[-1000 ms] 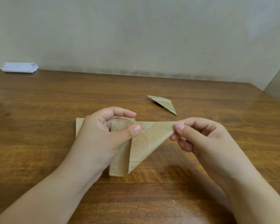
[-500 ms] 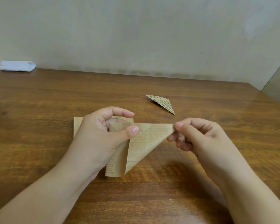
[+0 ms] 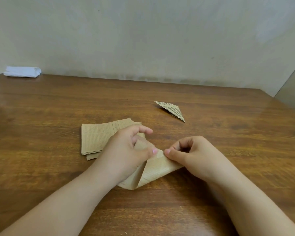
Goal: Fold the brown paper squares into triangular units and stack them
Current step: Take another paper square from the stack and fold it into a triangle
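Note:
A brown printed paper sheet (image 3: 153, 172), partly folded into a triangle, lies low over the wooden table (image 3: 41, 116) between my hands. My left hand (image 3: 126, 150) pinches its left part with thumb and curled fingers. My right hand (image 3: 192, 154) pinches the right flap, its thumb tip almost touching my left thumb. Behind my left hand lies a stack of flat brown paper squares (image 3: 99, 137), partly hidden by that hand. One finished folded triangle (image 3: 171, 109) rests further back to the right.
A white folded packet (image 3: 22, 71) sits at the far left corner against the wall. The table's right edge runs diagonally at the right of the view.
My right hand has carried the paper's right corner in toward the left thumb, folding the flap over. Both hands have dropped lower, and more of the stack now shows.

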The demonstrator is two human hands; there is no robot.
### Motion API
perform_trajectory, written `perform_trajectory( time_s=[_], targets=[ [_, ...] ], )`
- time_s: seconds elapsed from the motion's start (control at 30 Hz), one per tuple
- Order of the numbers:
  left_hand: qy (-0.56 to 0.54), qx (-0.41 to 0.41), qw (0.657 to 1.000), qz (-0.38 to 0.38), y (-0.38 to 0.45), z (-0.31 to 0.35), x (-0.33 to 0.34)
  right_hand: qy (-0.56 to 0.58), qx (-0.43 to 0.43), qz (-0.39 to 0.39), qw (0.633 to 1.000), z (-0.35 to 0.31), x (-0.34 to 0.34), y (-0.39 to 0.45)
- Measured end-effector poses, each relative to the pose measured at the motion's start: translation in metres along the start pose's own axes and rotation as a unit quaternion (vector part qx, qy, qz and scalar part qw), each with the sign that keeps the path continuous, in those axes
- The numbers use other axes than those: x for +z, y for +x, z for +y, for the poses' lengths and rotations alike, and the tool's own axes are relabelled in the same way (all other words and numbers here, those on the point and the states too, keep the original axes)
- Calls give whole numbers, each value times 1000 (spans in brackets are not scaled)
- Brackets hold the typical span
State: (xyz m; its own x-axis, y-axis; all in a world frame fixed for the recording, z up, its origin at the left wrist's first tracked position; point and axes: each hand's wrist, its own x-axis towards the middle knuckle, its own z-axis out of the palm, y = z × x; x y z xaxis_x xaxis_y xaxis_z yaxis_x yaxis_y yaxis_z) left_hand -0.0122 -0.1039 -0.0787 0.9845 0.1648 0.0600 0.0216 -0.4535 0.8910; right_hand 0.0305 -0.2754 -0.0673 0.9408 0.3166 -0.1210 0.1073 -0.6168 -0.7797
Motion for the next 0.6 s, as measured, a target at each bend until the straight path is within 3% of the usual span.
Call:
perform_trajectory(
  time_s=[0.13, 0.23, 0.37, 0.6],
  targets=[
    [128, 100, 987, 8, -3, -1, -2, -48, 20, 37, 998, 3, 1, 8],
    [207, 139, 967, -58, -7, 1, 2, -70, 35, 50, 996, 6, 4, 13],
    [272, 145, 944, -114, -8, -3, 9, -106, 41, 51, 992, 5, 5, 15],
    [310, 157, 931, -114, -9, -8, 14, -143, 43, 59, 987, 4, 5, 15]
  ],
)
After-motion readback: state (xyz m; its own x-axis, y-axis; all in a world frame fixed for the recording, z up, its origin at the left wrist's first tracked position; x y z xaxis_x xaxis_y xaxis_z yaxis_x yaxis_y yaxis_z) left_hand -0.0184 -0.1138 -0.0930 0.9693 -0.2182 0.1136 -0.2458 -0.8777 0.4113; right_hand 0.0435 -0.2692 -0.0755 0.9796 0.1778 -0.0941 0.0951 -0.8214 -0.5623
